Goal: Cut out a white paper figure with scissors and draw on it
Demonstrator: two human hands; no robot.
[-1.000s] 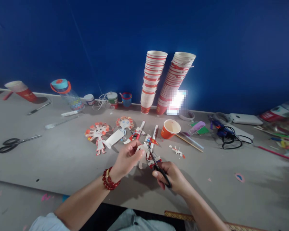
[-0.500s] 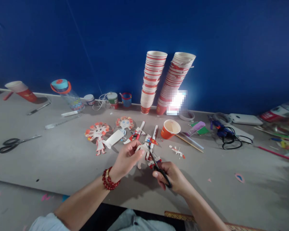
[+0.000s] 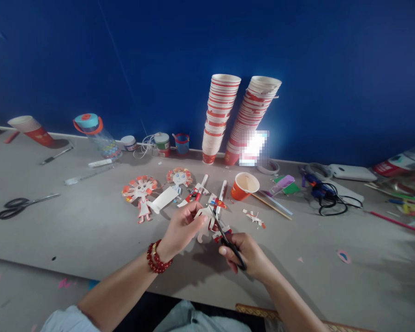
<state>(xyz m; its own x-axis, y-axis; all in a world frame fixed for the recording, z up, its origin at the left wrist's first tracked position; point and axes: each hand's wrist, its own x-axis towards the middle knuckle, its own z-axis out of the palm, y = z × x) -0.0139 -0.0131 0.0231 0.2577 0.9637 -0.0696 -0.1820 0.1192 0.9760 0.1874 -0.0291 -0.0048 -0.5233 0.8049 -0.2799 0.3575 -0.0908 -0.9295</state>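
My left hand (image 3: 185,228) pinches a small white paper cutout (image 3: 202,235) between thumb and fingers. My right hand (image 3: 245,254) is closed round the black handles of a pair of scissors (image 3: 233,251), whose blades point up and left and meet the paper's right edge. Under and behind the cutout lie red and white paper scraps and two white marker pens (image 3: 222,192). To the left of my hands, two paper dolls with red-fringed heads rest on the table: one in a white dress (image 3: 144,207), the other (image 3: 178,178) beside a curved white paper piece (image 3: 163,201).
Two tall stacks of paper cups (image 3: 215,124) stand against the blue wall, next to a blurred bright patch. An orange paper cup (image 3: 245,186) sits beyond my right hand. Other scissors (image 3: 17,207) lie far left; a bottle (image 3: 102,138), tape and a black cable (image 3: 334,203) are also about.
Almost nothing differs; both hands, the paper cutout and the scissors keep nearly the same position. The view has shifted very slightly.
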